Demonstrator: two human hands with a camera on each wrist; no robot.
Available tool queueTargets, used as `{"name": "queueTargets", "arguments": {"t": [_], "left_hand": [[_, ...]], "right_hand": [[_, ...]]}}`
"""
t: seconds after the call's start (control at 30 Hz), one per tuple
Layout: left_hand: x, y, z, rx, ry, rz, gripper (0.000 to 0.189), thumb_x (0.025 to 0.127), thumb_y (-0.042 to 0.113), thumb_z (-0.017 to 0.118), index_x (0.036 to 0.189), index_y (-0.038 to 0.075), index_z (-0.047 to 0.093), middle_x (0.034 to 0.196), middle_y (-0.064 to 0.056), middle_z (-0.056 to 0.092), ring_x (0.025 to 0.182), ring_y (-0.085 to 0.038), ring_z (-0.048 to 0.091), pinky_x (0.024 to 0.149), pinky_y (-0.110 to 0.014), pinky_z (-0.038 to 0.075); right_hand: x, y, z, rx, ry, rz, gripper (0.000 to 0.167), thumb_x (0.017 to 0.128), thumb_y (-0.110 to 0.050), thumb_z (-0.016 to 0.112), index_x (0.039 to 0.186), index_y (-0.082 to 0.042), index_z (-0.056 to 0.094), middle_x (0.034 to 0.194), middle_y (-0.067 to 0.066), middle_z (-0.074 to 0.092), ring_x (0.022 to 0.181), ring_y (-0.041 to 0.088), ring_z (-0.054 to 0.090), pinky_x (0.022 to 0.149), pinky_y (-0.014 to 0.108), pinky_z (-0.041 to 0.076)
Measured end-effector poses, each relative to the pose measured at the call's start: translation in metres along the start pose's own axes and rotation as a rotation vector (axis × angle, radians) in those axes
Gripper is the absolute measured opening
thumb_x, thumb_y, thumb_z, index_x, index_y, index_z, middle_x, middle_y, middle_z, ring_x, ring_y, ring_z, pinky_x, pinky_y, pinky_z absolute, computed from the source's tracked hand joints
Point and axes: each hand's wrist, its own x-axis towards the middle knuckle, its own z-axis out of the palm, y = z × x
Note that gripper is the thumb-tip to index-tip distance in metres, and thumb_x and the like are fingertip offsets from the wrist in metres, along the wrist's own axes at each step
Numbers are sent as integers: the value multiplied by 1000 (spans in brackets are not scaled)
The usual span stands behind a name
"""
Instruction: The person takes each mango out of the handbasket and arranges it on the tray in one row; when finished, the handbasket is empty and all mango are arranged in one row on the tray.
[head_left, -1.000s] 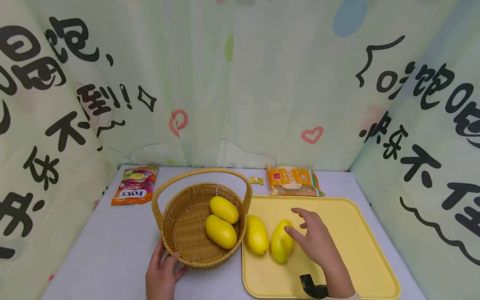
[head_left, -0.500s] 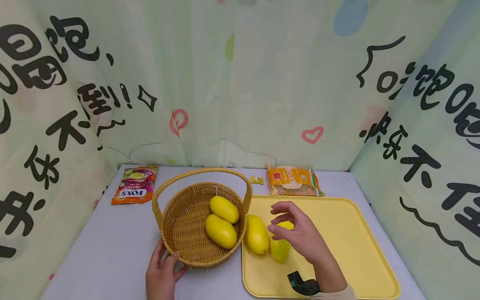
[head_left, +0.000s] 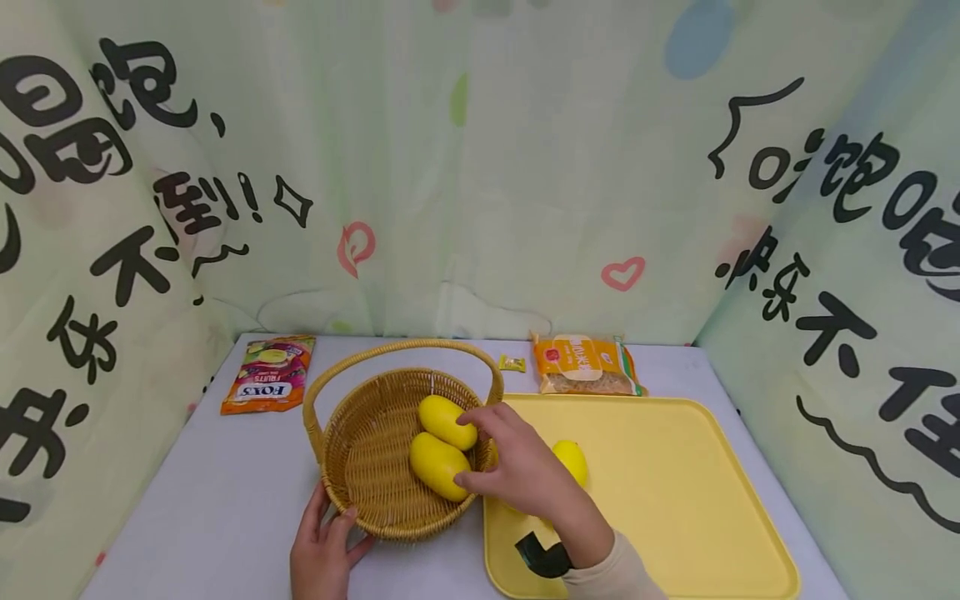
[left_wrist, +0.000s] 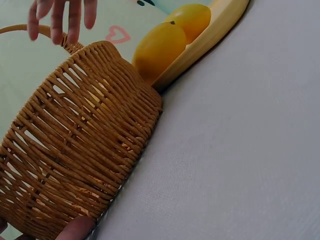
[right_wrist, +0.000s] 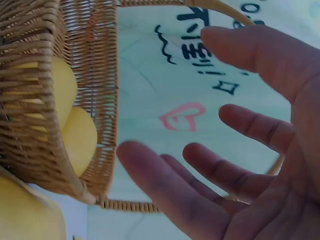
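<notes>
A wicker basket with an arched handle stands left of the yellow tray. My left hand holds its front left wall; in the left wrist view a fingertip presses low on the weave. Two yellow mangoes lie in the basket's right half. Above its right rim my right hand hovers, fingers spread and bent, nothing held; the right wrist view shows a bare gap between thumb and fingers. Another mango on the tray is partly covered by this hand. The left wrist view shows two mangoes on the tray.
At the back left lies a Fox's candy bag. Behind the tray are an orange snack packet and a small yellow wrapped sweet. Printed curtains enclose the table at the back and both sides.
My right hand has moved left from over the tray's mangoes to the basket's right rim. The left hand and basket stay in place, and the mangoes have not visibly moved.
</notes>
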Motion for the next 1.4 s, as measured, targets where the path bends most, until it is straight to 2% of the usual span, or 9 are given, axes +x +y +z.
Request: {"name": "queueTargets", "arguments": {"t": [0.13,0.3,0.4,0.63,0.83,1.07,1.27,1.4], "left_hand": [[-1,-1,0,-3,-6,-3,77,107,18,51,172,23,10,178,-16,10,150,-46,42,91,-53,65],[0,-1,-1,4,1,6,77,107,18,51,172,24,10,178,-15,10,150,-45,42,91,-52,65],[0,-2,-1,4,-1,6,77,107,18,51,172,24,10,179,-15,10,151,-45,42,92,-53,64],[-1,-2,0,6,-8,4,77,107,16,50,172,23,9,178,-17,9,151,-48,40,93,-54,64],[0,-1,0,20,5,2,77,107,18,51,172,22,10,178,-16,10,150,-46,42,92,-51,65],[1,-1,-1,13,4,-4,78,106,18,51,172,22,10,178,-16,9,150,-46,41,91,-51,65],[0,-1,-2,0,-12,2,78,106,16,50,172,22,9,178,-17,9,151,-47,40,92,-52,65],[0,-1,-1,-3,-12,-1,78,106,16,50,172,23,9,178,-17,9,151,-46,40,93,-52,65]], "right_hand": [[10,-7,16,-135,-35,-3,62,83,-24,90,138,-14,63,131,13,59,112,24,60,98,44,59],[23,-15,39,-325,-106,6,66,84,-30,90,144,-19,63,138,16,59,120,32,60,95,44,61],[30,-17,50,-402,-154,38,68,83,-35,91,145,-23,63,141,15,59,123,35,58,91,43,63],[38,-17,60,-423,-234,110,69,80,-36,94,141,-28,64,140,13,59,115,33,56,82,39,63],[45,-18,60,-443,-281,109,68,80,-35,94,141,-26,65,139,13,58,110,30,55,78,35,61],[56,-16,65,-484,-352,132,69,78,-38,95,141,-30,67,136,12,59,108,28,54,78,33,60],[57,-15,69,-488,-387,145,63,81,-33,93,139,-33,69,137,11,60,106,28,55,76,32,58],[57,-13,70,-506,-397,124,64,82,-30,93,140,-33,68,136,10,62,101,26,60,80,31,59]]}}
